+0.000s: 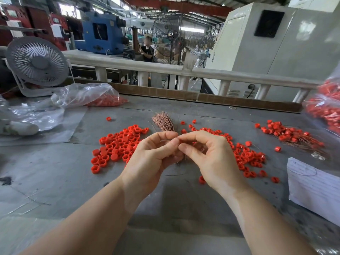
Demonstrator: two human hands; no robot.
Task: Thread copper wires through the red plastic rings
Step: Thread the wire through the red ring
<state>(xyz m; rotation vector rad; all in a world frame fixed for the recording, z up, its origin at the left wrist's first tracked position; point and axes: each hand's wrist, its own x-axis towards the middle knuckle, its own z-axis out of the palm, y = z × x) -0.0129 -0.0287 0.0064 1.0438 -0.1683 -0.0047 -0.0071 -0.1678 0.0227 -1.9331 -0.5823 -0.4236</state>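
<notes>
The left hand [156, 150] grips a bundle of copper wires [163, 123] in its curled fingers, the loose ends fanning up toward 12 o'clock, probably so that single strands stay within reach of the other hand. The right hand [206, 151] meets it fingertip to fingertip, thumb and forefinger pinched together at the bundle; it looks to be drawing out one wire, though any strand or ring between those fingers is too small to make out.

Loose red plastic rings [117, 146] lie heaped on the grey worktop [55, 172] at 9 o'clock of the hands, and a second spread of rings [248, 157] sits at 3 o'clock, both close enough to pick from without stretching. Farther out at 2 o'clock lies a pile of rings with wires trailing from them [292, 134], which I judge to be finished pieces set apart from the raw stock.

A clear bag of rings [88, 96] rests at 10 o'clock, beside a small grey fan [37, 62]. More bagged red parts [325, 105] crowd the edge at 2 o'clock, and a white stack of paper [312, 186] sits at 4 o'clock, close to the right forearm's sweep.
</notes>
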